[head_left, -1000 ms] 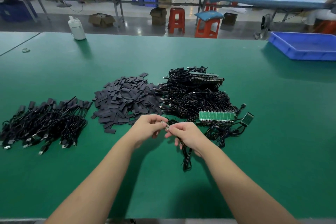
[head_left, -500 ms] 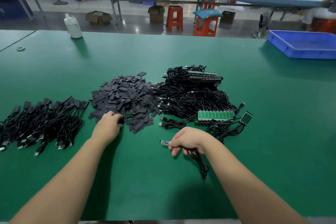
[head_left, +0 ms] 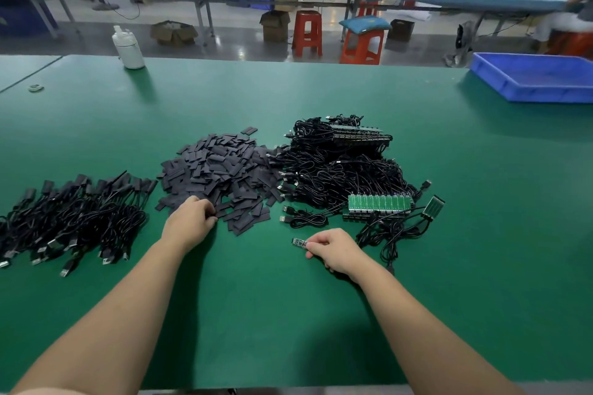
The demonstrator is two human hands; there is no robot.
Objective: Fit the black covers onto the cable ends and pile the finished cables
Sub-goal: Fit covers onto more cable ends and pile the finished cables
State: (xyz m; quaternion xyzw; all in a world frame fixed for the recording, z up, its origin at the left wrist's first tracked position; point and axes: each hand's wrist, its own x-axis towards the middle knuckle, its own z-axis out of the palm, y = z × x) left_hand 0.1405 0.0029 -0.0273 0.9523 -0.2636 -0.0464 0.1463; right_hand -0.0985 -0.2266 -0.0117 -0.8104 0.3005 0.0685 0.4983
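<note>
The left hand (head_left: 189,223) is laid at the near edge of the heap of black covers (head_left: 221,173), its grip curled at the covers there; whether one is actually pinched cannot be told. A cable end (head_left: 299,242), a small bare board, is pinched in the right hand's (head_left: 337,252) grip and juts leftward just above the green desk (head_left: 272,314), with its cable (head_left: 390,255) seen trailing out to the right of the wrist. The finished cables (head_left: 70,221) are piled at the left, near the frame's left border. The unfinished cables (head_left: 340,170) are heaped just right of the covers, touching them, with a strip of green boards (head_left: 380,204) at their near edge. Bare desk is left between the hands and towards the near edge. A white bottle (head_left: 128,48) and a blue tray (head_left: 539,78) are set at the far edge, well apart.
</note>
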